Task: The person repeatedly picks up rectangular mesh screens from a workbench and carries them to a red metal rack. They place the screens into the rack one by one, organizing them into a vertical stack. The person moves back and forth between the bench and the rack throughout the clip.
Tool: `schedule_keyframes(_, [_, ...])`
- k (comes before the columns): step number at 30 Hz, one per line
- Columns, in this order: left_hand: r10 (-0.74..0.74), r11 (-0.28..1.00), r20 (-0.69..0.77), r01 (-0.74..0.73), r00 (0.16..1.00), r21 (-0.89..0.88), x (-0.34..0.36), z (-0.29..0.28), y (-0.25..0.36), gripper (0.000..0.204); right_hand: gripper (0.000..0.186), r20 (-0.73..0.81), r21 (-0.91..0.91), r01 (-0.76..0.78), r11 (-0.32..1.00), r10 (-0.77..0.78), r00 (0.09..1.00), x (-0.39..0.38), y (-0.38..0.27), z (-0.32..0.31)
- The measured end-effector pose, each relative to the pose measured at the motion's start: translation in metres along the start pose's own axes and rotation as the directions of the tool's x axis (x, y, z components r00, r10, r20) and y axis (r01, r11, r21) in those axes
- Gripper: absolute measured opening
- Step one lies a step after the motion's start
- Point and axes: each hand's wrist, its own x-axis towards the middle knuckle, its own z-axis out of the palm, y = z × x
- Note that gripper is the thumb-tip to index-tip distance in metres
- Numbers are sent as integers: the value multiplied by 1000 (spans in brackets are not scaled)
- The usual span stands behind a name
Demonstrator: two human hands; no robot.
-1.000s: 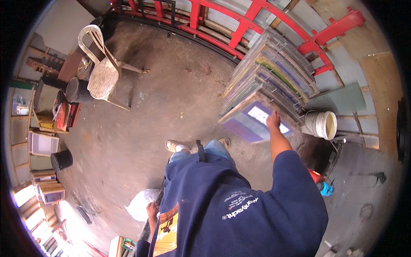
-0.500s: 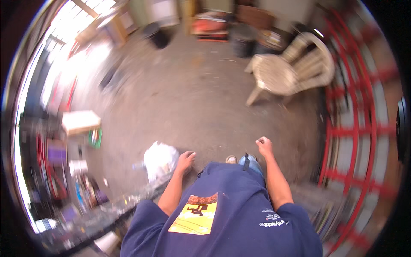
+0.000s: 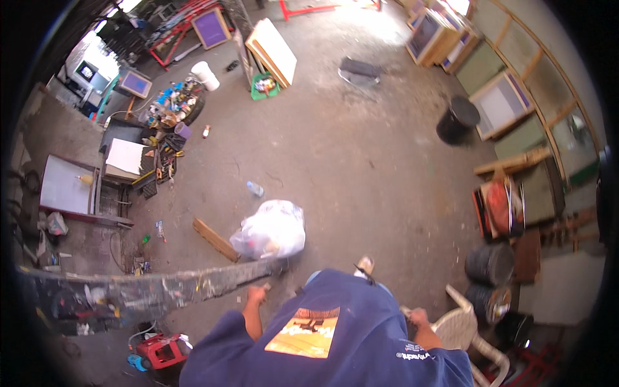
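My left hand [image 3: 257, 295] hangs at my side, just off the end of a long, paint-stained bench [image 3: 193, 287]. Its fingers are loosely apart and nothing shows in them. Low on my right, my right hand [image 3: 418, 316] has its fingers curled in; whatever they may hold is hidden. That hand is beside a pale plastic chair [image 3: 454, 327], and I cannot tell whether they touch. A full, whitish plastic bag [image 3: 274, 227] stands on the floor past the bench end, ahead of my left hand.
Beyond the bag lie a plastic bottle [image 3: 255, 188] and a wooden plank [image 3: 215, 239]. Dark drums [image 3: 490, 263] and a black bin [image 3: 458, 120] stand along the right. Framed screens [image 3: 500, 105] lean at the wall. A cluttered tool pile [image 3: 169, 158] lies left.
My view has swung to the left, so the bag and bench show more fully and the chair has moved to the lower right. Both my hands are lower, nearer my body.
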Motion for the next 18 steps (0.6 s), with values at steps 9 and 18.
schedule_keyframes(9, [324, 936, 182, -342, 928, 80, -3, 100, 144, 40, 33, -549, -371, 587, 720, -680, 486, 95, -536, -320])
schedule_keyframes(18, [-69, 994, 329, 37, 942, 101, 241, 2, 360, 40, 26, -317, -144, 864, 483, -849, 422, 142, -803, -260])
